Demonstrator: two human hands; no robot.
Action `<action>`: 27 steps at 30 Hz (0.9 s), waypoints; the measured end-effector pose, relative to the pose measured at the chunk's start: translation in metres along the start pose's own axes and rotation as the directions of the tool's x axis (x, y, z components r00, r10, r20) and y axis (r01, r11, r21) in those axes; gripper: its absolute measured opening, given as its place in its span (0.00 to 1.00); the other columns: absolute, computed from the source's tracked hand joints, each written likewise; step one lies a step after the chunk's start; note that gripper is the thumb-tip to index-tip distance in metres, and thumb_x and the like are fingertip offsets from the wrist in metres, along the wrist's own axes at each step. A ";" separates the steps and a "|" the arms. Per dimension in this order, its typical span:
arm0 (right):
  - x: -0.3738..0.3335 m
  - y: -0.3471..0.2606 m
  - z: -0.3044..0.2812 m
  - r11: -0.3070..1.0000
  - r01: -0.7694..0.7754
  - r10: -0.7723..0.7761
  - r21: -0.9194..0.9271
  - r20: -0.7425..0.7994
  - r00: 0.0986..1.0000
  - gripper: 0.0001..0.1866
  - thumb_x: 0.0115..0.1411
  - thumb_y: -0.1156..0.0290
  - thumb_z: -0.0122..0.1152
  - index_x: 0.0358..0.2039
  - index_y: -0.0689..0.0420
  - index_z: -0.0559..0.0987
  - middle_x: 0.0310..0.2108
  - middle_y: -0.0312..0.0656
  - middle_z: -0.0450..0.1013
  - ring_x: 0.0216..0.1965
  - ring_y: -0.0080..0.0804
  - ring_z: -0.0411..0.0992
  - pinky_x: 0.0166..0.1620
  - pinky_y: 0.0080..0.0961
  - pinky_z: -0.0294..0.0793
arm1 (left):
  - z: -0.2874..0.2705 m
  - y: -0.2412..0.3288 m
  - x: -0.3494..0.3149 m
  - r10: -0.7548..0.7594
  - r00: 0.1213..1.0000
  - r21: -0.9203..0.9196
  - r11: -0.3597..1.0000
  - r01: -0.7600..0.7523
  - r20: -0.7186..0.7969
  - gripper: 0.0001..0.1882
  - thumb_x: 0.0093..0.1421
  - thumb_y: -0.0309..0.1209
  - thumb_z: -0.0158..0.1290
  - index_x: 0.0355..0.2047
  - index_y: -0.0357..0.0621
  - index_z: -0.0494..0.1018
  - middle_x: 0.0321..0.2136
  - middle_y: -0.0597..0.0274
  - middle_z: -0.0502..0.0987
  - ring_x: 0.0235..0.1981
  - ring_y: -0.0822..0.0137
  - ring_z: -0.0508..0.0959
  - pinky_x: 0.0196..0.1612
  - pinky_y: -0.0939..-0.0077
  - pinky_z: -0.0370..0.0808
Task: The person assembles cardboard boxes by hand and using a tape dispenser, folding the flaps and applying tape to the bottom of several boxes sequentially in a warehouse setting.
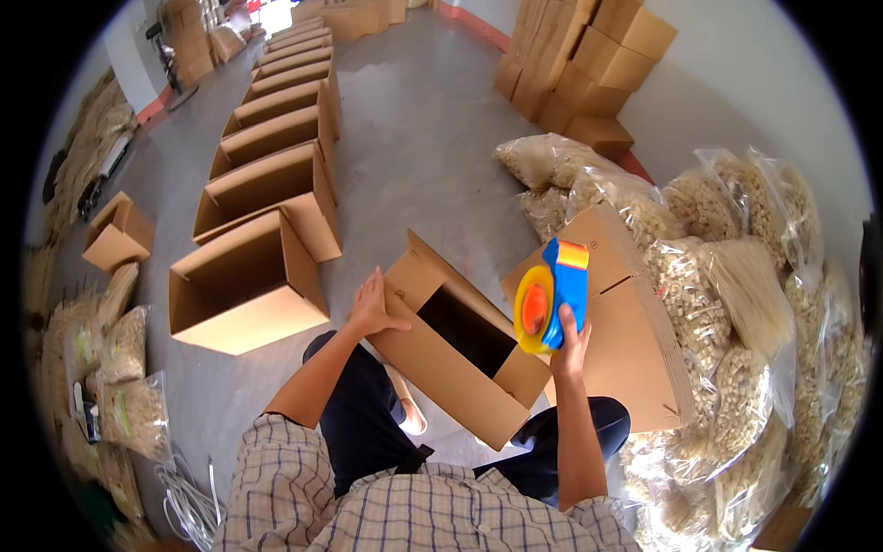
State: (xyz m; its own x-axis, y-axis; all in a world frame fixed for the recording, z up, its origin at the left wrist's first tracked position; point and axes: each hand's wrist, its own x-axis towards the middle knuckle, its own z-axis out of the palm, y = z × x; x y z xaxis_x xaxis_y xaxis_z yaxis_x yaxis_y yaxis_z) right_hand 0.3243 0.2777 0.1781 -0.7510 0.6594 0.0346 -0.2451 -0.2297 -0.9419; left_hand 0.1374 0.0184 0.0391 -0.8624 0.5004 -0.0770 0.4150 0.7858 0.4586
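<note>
Between my knees is a cardboard box (451, 375), tilted, with two flaps folded in and a dark gap between them. My left hand (372, 305) lies on the box's left end, its fingers stretched and the thumb apart. In my right hand (571, 346) is a blue tape dispenser (572, 281) with a yellow and orange roll side, held up above the box's right end. Behind the dispenser leans a stack of flattened cardboard boxes (614, 345); my right wrist passes in front of it.
A row of open cardboard boxes (241, 317) runs away at the left. Clear bags of small pale pieces (704, 308) are heaped at the right. Closed cartons (614, 57) stand by the far wall. More bags (129, 409) and a white cable coil (191, 497) lie at the left.
</note>
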 end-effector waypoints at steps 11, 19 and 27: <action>-0.073 0.050 -0.012 0.914 -0.312 0.363 -0.261 0.178 0.915 0.20 0.51 0.68 0.59 0.39 0.67 0.67 0.26 0.46 0.71 0.22 0.30 0.72 0.28 0.24 0.75 | 0.019 -0.001 0.016 -0.266 0.930 -0.587 0.806 0.070 -0.254 0.16 0.53 0.41 0.49 0.39 0.47 0.73 0.35 0.55 0.76 0.37 0.60 0.75 0.39 0.75 0.69; -0.049 0.021 0.018 0.917 -0.264 0.364 -0.298 0.359 0.859 0.19 0.52 0.65 0.57 0.39 0.67 0.67 0.25 0.47 0.72 0.23 0.30 0.73 0.29 0.22 0.73 | 0.019 0.006 0.007 -0.277 0.919 -0.485 0.867 0.114 -0.279 0.13 0.52 0.41 0.48 0.36 0.58 0.75 0.25 0.56 0.75 0.28 0.57 0.75 0.30 0.68 0.70; -0.013 0.044 0.085 0.939 -0.251 0.342 -0.237 0.537 0.771 0.20 0.53 0.61 0.55 0.38 0.66 0.70 0.26 0.42 0.71 0.24 0.25 0.71 0.30 0.20 0.71 | 0.017 0.003 0.008 -0.238 0.917 -0.387 0.916 0.102 -0.321 0.11 0.51 0.39 0.48 0.34 0.60 0.76 0.22 0.56 0.75 0.26 0.55 0.75 0.29 0.65 0.70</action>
State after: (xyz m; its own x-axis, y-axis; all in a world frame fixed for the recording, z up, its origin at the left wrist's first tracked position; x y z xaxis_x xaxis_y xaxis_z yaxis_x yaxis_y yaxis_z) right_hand 0.2716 0.1983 0.1644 -0.9922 0.0457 -0.1158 0.1037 -0.2116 -0.9718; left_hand 0.1366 0.0314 0.0249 -0.9824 0.1551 0.1045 0.1798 0.6303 0.7553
